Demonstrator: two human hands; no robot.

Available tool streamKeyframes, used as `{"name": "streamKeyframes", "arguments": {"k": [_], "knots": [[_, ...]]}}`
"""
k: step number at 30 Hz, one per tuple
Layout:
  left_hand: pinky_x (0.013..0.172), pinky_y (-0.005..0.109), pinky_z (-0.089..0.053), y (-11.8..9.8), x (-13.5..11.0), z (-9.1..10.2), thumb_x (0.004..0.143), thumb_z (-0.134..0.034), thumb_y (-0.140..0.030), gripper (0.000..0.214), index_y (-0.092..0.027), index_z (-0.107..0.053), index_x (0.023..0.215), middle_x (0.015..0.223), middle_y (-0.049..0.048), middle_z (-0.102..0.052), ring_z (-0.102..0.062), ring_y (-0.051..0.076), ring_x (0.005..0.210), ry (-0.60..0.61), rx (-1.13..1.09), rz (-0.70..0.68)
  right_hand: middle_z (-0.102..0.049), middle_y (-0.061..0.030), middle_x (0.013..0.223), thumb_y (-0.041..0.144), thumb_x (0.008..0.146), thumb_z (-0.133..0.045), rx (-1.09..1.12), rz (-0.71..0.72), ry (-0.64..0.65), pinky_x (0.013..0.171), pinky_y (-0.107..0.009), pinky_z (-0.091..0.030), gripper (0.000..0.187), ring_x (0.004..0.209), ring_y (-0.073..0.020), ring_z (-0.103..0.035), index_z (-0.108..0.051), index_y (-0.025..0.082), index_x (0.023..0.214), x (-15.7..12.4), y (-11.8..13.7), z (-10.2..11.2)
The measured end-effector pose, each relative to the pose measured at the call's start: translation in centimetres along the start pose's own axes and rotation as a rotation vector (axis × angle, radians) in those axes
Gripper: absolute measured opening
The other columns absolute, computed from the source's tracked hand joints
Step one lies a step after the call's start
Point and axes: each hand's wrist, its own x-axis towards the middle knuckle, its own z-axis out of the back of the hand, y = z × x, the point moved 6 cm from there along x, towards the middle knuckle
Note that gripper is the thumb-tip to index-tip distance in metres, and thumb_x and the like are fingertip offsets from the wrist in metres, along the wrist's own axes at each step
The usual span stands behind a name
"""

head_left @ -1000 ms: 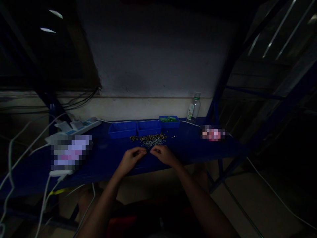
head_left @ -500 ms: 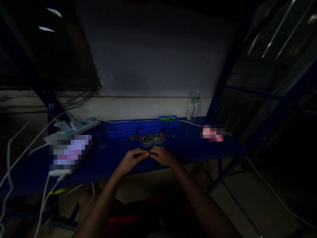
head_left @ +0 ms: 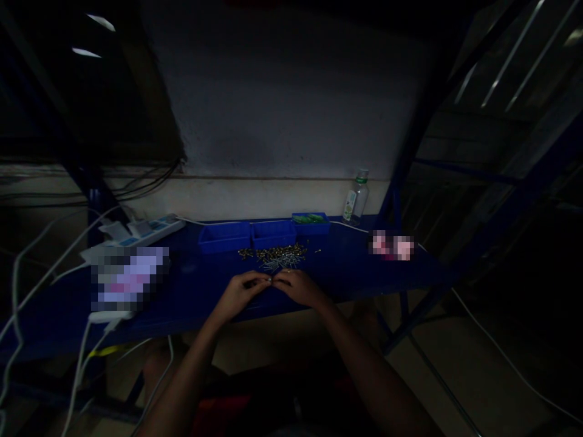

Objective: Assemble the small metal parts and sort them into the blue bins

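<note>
My left hand point(head_left: 243, 290) and my right hand point(head_left: 296, 285) meet fingertip to fingertip over the near part of a blue table point(head_left: 191, 291). Both pinch a tiny metal part that is too small and dim to name. Just beyond my fingers lies a heap of small brass and silver screws or pins point(head_left: 276, 255). Behind the heap stand three low blue trays: one on the left point(head_left: 223, 237), one in the middle point(head_left: 273, 233), and one on the right point(head_left: 311, 222) holding green bits.
A clear plastic bottle point(head_left: 356, 198) stands at the back right by the wall. A white power strip point(head_left: 150, 229) and white cables point(head_left: 40, 273) lie at the left. Blue shelf posts point(head_left: 410, 164) rise at the right. The room is very dark.
My hands have drawn closer together, from slightly apart to fingertips touching. They stay in the same spot in front of the heap.
</note>
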Motion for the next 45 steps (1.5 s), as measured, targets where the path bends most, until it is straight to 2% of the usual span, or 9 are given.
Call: {"name": "streamKeyframes", "arguments": {"k": [9, 17, 20, 23, 27, 32, 36, 41, 45], "knots": [[0.073, 0.026, -0.044, -0.1, -0.1, -0.7, 0.078, -0.057, -0.038, 0.027, -0.016, -0.069, 0.089, 0.087, 0.0052, -0.066, -0.059, 0.017, 0.079, 0.064, 0.030, -0.053, -0.056, -0.0012, 0.081, 0.026, 0.087, -0.048, -0.046, 0.070, 0.039, 0.070, -0.020, -0.036, 0.017, 0.078, -0.0098, -0.052, -0.059, 0.017, 0.078, 0.0, 0.3, -0.3], [0.068, 0.024, -0.044, -0.6, -0.2, -0.9, 0.079, -0.055, -0.039, 0.029, -0.016, -0.069, 0.089, 0.084, 0.0055, -0.067, -0.058, 0.016, 0.075, 0.076, 0.041, -0.069, -0.056, -0.0016, 0.083, 0.028, 0.087, -0.048, -0.051, 0.086, 0.039, 0.072, -0.020, -0.037, 0.019, 0.078, -0.0096, -0.052, -0.059, 0.016, 0.076, 0.0, 0.2, -0.4], [0.067, 0.024, -0.043, -0.6, -0.3, -0.8, 0.078, -0.055, -0.040, 0.030, -0.016, -0.069, 0.090, 0.083, 0.0051, -0.067, -0.058, 0.016, 0.075, 0.070, 0.049, -0.047, -0.056, -0.0018, 0.082, 0.028, 0.086, -0.049, -0.032, 0.077, 0.034, 0.072, -0.020, -0.037, 0.019, 0.079, -0.0099, -0.052, -0.060, 0.016, 0.075, 0.0, 0.4, -0.3], [0.068, 0.024, -0.043, -0.4, -0.2, -0.3, 0.078, -0.055, -0.041, 0.031, -0.015, -0.068, 0.090, 0.082, 0.0042, -0.067, -0.058, 0.016, 0.075, 0.014, 0.036, -0.002, -0.059, -0.0016, 0.081, 0.027, 0.086, -0.049, 0.022, 0.044, 0.015, 0.071, -0.021, -0.037, 0.017, 0.077, -0.0100, -0.053, -0.062, 0.017, 0.080, 0.0, 0.4, 0.0], [0.062, 0.023, -0.042, 0.1, -0.1, 0.5, 0.078, -0.052, -0.041, 0.033, -0.014, -0.066, 0.091, 0.074, 0.0019, -0.064, -0.056, 0.015, 0.068, -0.068, 0.048, 0.050, -0.061, -0.0010, 0.078, 0.026, 0.086, -0.048, 0.086, -0.053, -0.094, 0.067, -0.020, -0.038, 0.017, 0.070, -0.0095, -0.053, -0.063, 0.017, 0.085, -0.1, -0.1, 0.7], [0.056, 0.022, -0.039, 0.7, 0.1, -0.2, 0.075, -0.053, -0.035, 0.026, -0.016, -0.066, 0.087, 0.068, -0.0007, -0.061, -0.053, 0.013, 0.061, 0.003, 0.169, 0.051, -0.063, -0.0008, 0.078, 0.027, 0.084, -0.049, 0.175, -0.116, -0.184, 0.065, -0.020, -0.039, 0.017, 0.068, -0.0099, -0.055, -0.062, 0.016, 0.083, -0.2, -0.6, 1.3], [0.056, 0.021, -0.038, 0.9, 0.2, -0.8, 0.073, -0.053, -0.031, 0.023, -0.017, -0.066, 0.087, 0.068, -0.0011, -0.062, -0.054, 0.013, 0.061, 0.040, 0.219, 0.051, -0.064, -0.0010, 0.077, 0.027, 0.082, -0.049, 0.205, -0.127, -0.190, 0.064, -0.020, -0.040, 0.017, 0.067, -0.0098, -0.055, -0.062, 0.016, 0.081, -0.3, -0.6, 1.4], [0.054, 0.021, -0.037, 0.5, 0.1, -0.5, 0.075, -0.053, -0.035, 0.024, -0.016, -0.065, 0.085, 0.064, -0.0017, -0.058, -0.051, 0.012, 0.058, 0.023, 0.153, 0.055, -0.063, -0.0004, 0.075, 0.026, 0.081, -0.050, 0.204, -0.103, -0.196, 0.061, -0.019, -0.039, 0.016, 0.064, -0.0088, -0.053, -0.062, 0.015, 0.081, -0.3, -0.9, 1.2], [0.056, 0.021, -0.039, 0.0, 0.0, 0.1, 0.077, -0.053, -0.039, 0.030, -0.014, -0.064, 0.089, 0.067, 0.0002, -0.059, -0.052, 0.012, 0.061, -0.041, 0.046, 0.054, -0.062, 0.0001, 0.075, 0.026, 0.081, -0.052, 0.159, -0.105, -0.101, 0.060, -0.018, -0.038, 0.015, 0.063, -0.0085, -0.053, -0.062, 0.016, 0.084, -0.1, -1.0, 0.3]]}}
